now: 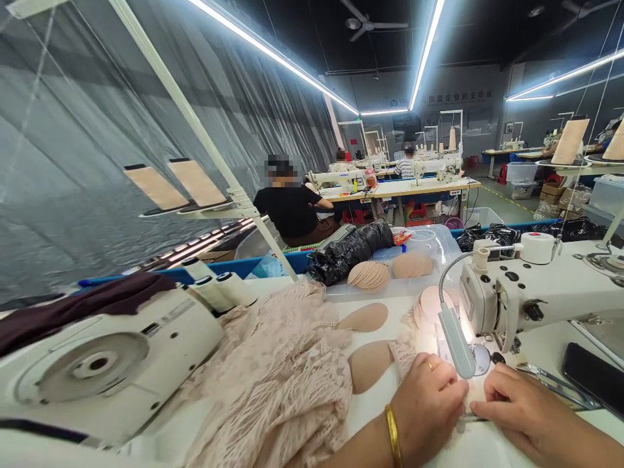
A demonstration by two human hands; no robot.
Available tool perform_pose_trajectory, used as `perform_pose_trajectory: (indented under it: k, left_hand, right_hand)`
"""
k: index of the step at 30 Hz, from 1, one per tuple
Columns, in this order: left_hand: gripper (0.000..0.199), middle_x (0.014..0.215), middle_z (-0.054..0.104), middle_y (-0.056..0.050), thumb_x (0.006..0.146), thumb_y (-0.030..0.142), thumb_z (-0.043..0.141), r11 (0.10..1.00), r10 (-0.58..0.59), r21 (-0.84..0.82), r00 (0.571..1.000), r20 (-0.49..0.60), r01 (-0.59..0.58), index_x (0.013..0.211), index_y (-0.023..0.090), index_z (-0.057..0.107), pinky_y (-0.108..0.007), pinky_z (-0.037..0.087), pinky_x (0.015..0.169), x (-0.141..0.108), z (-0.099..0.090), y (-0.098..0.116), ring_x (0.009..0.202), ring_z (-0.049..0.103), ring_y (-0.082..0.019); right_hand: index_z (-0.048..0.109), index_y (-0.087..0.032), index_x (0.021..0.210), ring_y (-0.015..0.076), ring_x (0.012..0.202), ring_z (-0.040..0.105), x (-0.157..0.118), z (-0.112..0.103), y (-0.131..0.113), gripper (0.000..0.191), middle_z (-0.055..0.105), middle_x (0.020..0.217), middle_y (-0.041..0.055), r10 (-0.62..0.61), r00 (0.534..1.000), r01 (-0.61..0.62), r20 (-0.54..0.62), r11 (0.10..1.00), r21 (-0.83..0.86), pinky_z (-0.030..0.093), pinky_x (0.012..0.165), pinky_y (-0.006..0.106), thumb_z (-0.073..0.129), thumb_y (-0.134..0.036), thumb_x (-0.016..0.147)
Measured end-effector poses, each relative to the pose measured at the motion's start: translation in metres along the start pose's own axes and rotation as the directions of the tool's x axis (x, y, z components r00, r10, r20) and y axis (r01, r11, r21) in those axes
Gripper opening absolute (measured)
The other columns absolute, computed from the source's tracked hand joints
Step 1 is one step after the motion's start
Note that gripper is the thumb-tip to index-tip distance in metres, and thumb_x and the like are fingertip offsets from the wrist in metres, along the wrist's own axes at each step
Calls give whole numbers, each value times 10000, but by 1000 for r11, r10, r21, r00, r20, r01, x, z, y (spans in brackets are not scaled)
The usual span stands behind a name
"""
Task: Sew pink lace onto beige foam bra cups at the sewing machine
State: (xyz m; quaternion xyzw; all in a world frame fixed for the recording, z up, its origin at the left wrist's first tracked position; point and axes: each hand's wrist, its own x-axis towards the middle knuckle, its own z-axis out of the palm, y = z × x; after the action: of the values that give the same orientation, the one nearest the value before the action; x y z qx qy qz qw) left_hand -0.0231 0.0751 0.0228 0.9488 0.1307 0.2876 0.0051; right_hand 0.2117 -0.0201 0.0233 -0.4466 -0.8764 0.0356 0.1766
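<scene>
Under the lit lamp (457, 341) of a white sewing machine (511, 292), my left hand (431, 400) has its fingers closed on pale lace fabric (404, 344) at the front of the needle area. My right hand (519, 403) is just to the right, fingers curled and pressed together at the fabric's edge; what they pinch is too small to make out. More beige lace (287, 364) lies heaped left of my hands. Two beige oval pads (371, 367) rest between the heap and the lace at the machine.
A clear plastic lid (439, 240) behind holds stacked pads (368, 276) and a black plastic bundle (351, 250). Scissors (560, 383) and a black phone (597, 377) lie right of my right hand. Another machine (107, 364) stands left. A person in black (292, 211) sits ahead.
</scene>
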Motion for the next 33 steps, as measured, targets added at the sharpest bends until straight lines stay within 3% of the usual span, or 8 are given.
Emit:
perform_pose_trajectory:
  k: [6,11,15,22,26,29,33]
  left_hand:
    - [124,866,670,-32,947,146,584,1000,12,-20,1000,-27,-13,1026,193,668,-378,456,774,1,1,-1,803,571,-223]
    - [58,863,663,-30,943,158,590,1000,2,-7,1000,0,-2,919,193,630,-370,450,764,0,3,-1,805,574,-214]
    - [63,868,667,-29,947,167,590,1000,-2,7,1000,-10,2,894,193,611,-364,444,760,1,4,0,802,576,-209]
    - [98,921,721,-27,993,182,550,999,1,-50,999,36,1,1007,196,646,-388,454,815,0,4,0,825,603,-220]
    - [158,946,747,-21,1005,182,532,998,3,-70,1000,26,-1,1090,198,664,-401,460,828,0,5,0,827,609,-227]
    - [173,983,763,-29,1011,176,520,997,-3,-82,1000,27,5,1095,197,670,-401,470,837,0,6,-1,865,635,-229]
    - [191,1011,775,-42,1013,188,521,995,-4,-103,1000,28,7,1122,200,677,-402,485,825,-3,9,-3,906,667,-241]
  right_hand:
    - [695,-259,1176,193,819,576,-1,0,0,347,620,920,41,1,1000,-1,22,1000,14,463,688,281,422,-80,1059]
    - [694,-253,1124,199,826,590,0,-2,1,349,637,919,47,3,997,-4,71,1000,15,496,699,292,398,-82,1054]
    - [678,-245,1110,201,816,613,1,-5,1,313,652,915,52,-20,999,20,34,1000,3,514,687,289,435,-69,1021]
    - [658,-246,1126,206,861,629,-6,1,4,322,654,955,50,5,1000,-4,-10,998,60,531,738,313,451,-41,988]
    - [612,-271,1239,216,914,656,-11,8,8,367,675,1040,58,57,998,-53,-40,994,94,554,816,356,447,-48,998]
    - [570,-292,1336,232,920,666,-11,12,8,384,683,1094,75,96,995,-95,-17,993,75,552,764,362,423,-95,1040]
    - [604,-293,1260,258,931,665,-8,14,8,364,679,1055,72,126,992,-128,25,990,62,549,768,392,394,-93,1041]
